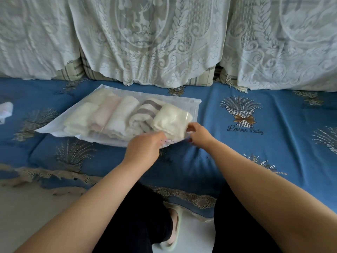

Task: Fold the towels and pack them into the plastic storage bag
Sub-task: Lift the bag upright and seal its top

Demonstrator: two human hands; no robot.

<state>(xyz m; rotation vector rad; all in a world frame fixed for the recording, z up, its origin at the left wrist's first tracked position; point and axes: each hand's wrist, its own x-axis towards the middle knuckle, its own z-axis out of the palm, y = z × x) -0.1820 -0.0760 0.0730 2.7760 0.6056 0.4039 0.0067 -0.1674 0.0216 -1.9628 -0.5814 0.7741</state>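
Now we have the plastic storage bag [102,114] lying flat on the blue sofa cover [237,152], just in front of the lace-draped back cushions [145,42]. Inside the bag sit five rolled towels side by side: a cream towel [80,115] farthest from our hands, then a pink towel [104,112], a white towel [122,114], a grey-striped towel [144,112] and an ivory towel [171,119] at the bag's near corner. Our left hand [145,147] rests at that corner, fingers curled onto the bag's edge. Our right hand [197,133] pinches the same edge beside the ivory towel, thumb on top. Below the bag, near our knees, a slipper [175,229] shows on the pale floor [27,216].
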